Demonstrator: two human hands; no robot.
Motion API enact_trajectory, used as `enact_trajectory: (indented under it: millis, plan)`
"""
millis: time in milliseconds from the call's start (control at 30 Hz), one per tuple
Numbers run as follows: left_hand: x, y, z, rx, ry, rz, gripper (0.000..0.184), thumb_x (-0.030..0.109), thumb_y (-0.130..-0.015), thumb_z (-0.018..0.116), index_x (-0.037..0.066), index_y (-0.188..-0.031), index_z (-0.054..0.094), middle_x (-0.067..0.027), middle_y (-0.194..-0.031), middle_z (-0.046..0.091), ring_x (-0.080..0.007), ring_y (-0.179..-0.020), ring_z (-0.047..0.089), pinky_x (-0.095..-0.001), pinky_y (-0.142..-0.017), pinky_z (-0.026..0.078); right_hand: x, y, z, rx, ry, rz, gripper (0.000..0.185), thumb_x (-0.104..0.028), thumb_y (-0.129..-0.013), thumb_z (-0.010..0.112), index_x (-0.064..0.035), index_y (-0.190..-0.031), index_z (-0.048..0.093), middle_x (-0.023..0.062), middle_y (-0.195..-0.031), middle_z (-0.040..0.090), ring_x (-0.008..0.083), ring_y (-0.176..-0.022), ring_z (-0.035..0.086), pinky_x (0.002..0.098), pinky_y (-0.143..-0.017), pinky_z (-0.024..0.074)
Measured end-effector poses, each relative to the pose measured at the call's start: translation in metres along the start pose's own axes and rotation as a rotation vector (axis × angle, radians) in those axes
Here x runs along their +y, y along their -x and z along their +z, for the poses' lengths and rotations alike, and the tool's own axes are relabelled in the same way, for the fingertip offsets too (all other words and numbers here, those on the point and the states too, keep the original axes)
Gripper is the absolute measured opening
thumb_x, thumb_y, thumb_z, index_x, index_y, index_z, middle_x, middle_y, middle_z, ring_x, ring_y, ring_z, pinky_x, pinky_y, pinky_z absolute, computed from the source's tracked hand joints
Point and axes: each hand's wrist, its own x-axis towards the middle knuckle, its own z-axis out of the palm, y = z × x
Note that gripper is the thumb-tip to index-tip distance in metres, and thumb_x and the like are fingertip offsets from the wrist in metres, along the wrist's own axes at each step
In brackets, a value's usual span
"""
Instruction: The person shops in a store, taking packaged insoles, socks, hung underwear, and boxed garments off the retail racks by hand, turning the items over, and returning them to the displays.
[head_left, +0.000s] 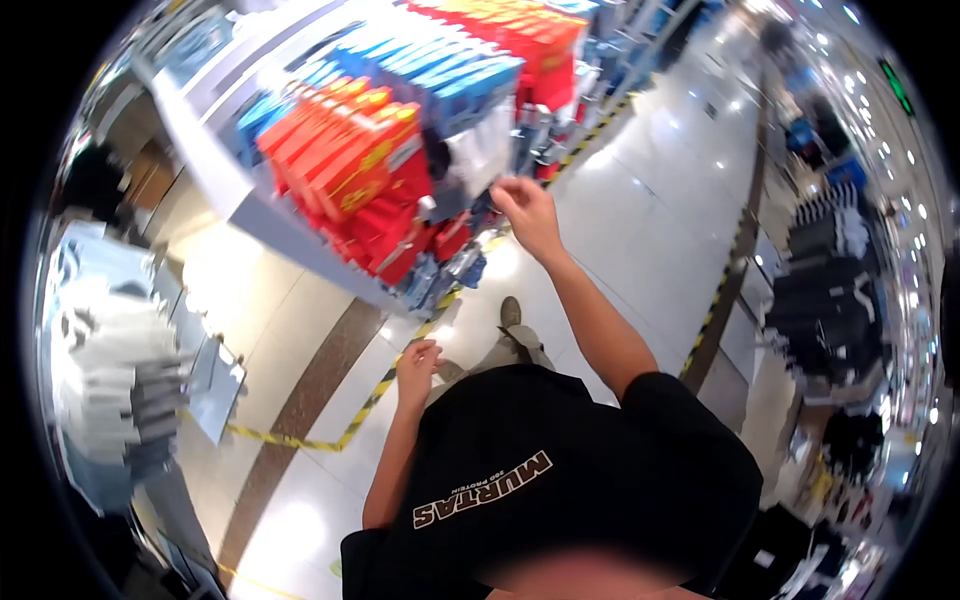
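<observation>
My right hand [527,215] is stretched out at the corner of a display rack, its fingers loosely bent and slightly apart. Close to its fingertips hang white packs [480,155], blurred; whether they touch cannot be told. Left of these are red packs with orange header cards [345,150], hung in rows. Blue packs [430,65] fill the row behind. Lower down, at waist height, my left hand [418,370] hovers beside my body with loosely curved fingers. No object shows in either hand.
A white shelf edge [270,225] juts out on the left. Pale folded or hung garments [110,365] stand farther left. Dark clothes [825,310] hang along the right side. Yellow-black tape [355,425] marks the shiny tiled floor [640,215]. One shoe [511,311] shows below me.
</observation>
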Motion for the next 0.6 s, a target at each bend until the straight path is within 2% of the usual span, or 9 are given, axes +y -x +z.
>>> enact_trajectory:
  millis: [33,133,167,200,333,367,400,500,600]
  plan:
    - [0.002,-0.005,0.0,-0.015,-0.057,-0.003,0.029,0.017,-0.092,0.062,-0.001,-0.114,0.06,-0.0097,-0.097,0.067,-0.0157,-0.081,0.066,-0.0258,-0.07,0.049,-0.024,-0.014,-0.007,0.047,0.018,-0.118,0.028,-0.016,-0.089,0.069,0.0022,-0.109,0.064,0.0067,-0.096,0.068,0.0134,-0.091,0.064,0.0264,-0.081,0.0513]
    - [0.019,-0.016,0.011,-0.017,-0.029,-0.004,0.029,0.017,-0.093,0.061,-0.001,-0.115,0.059,-0.0095,-0.098,0.067,-0.0162,-0.081,0.066,-0.0268,-0.071,0.049,-0.078,-0.06,-0.017,0.096,-0.061,-0.266,0.049,-0.013,-0.084,0.074,0.0004,-0.127,0.054,0.0107,-0.121,0.059,0.0176,-0.109,0.057,0.0315,-0.092,0.05]
    - [0.026,-0.018,0.016,-0.013,-0.048,0.025,0.028,0.017,-0.094,0.059,-0.002,-0.115,0.059,-0.0094,-0.098,0.068,-0.0164,-0.082,0.066,-0.0278,-0.071,0.049,-0.082,-0.077,-0.019,0.096,-0.004,-0.353,0.058,-0.013,-0.083,0.076,0.0001,-0.132,0.049,0.0125,-0.126,0.055,0.0209,-0.113,0.055,0.0326,-0.094,0.0502]
    - [0.027,-0.022,0.021,-0.005,-0.044,0.031,0.028,0.018,-0.095,0.059,-0.002,-0.115,0.059,-0.0094,-0.099,0.068,-0.0164,-0.082,0.066,-0.0278,-0.071,0.049,-0.091,-0.088,-0.018,0.08,-0.002,-0.352,0.063,-0.013,-0.082,0.077,-0.0001,-0.135,0.045,0.013,-0.128,0.054,0.0211,-0.116,0.053,0.0325,-0.094,0.0501]
    - [0.035,-0.037,0.043,0.029,0.005,0.045,0.027,0.018,-0.095,0.058,-0.002,-0.115,0.059,-0.0094,-0.1,0.068,-0.0159,-0.082,0.065,-0.0271,-0.07,0.049,-0.088,-0.114,-0.011,-0.073,-0.133,-0.282,0.067,-0.01,-0.08,0.079,0.0031,-0.134,0.043,0.012,-0.119,0.059,0.0159,-0.105,0.058,0.0285,-0.089,0.051]
    - [0.036,-0.038,0.051,0.036,0.02,0.043,0.027,0.018,-0.096,0.058,-0.002,-0.114,0.059,-0.0094,-0.1,0.068,-0.0157,-0.082,0.065,-0.0268,-0.07,0.049,-0.08,-0.117,-0.01,-0.035,-0.098,-0.347,0.065,-0.009,-0.078,0.08,0.0035,-0.132,0.045,0.0102,-0.112,0.062,0.0132,-0.097,0.061,0.0266,-0.084,0.0515]
    - [0.037,-0.04,0.059,0.043,0.036,0.04,0.027,0.018,-0.096,0.058,-0.002,-0.114,0.059,-0.0093,-0.1,0.068,-0.0155,-0.082,0.065,-0.0265,-0.07,0.049,-0.079,-0.116,-0.009,-0.054,-0.233,-0.318,0.06,-0.009,-0.078,0.081,0.0018,-0.127,0.048,0.0085,-0.107,0.063,0.0124,-0.093,0.062,0.0264,-0.082,0.0515]
    - [0.04,-0.044,0.082,0.06,0.058,0.019,0.026,0.018,-0.096,0.058,-0.001,-0.114,0.059,-0.0093,-0.1,0.068,-0.0154,-0.08,0.066,-0.0263,-0.07,0.05,-0.086,-0.108,-0.016,-0.071,-0.216,-0.303,0.047,-0.008,-0.078,0.08,-0.0008,-0.115,0.051,0.0062,-0.101,0.065,0.0117,-0.092,0.063,0.0259,-0.082,0.0513]
    - [0.048,-0.045,0.101,0.079,0.078,0.026,0.026,0.018,-0.096,0.06,-0.001,-0.113,0.059,-0.0093,-0.099,0.068,-0.0157,-0.08,0.066,-0.0264,-0.07,0.05,-0.097,-0.107,-0.032,-0.24,-0.303,-0.187,0.038,-0.008,-0.082,0.077,-0.0024,-0.112,0.054,0.0044,-0.1,0.064,0.0091,-0.09,0.061,0.0246,-0.079,0.0506]
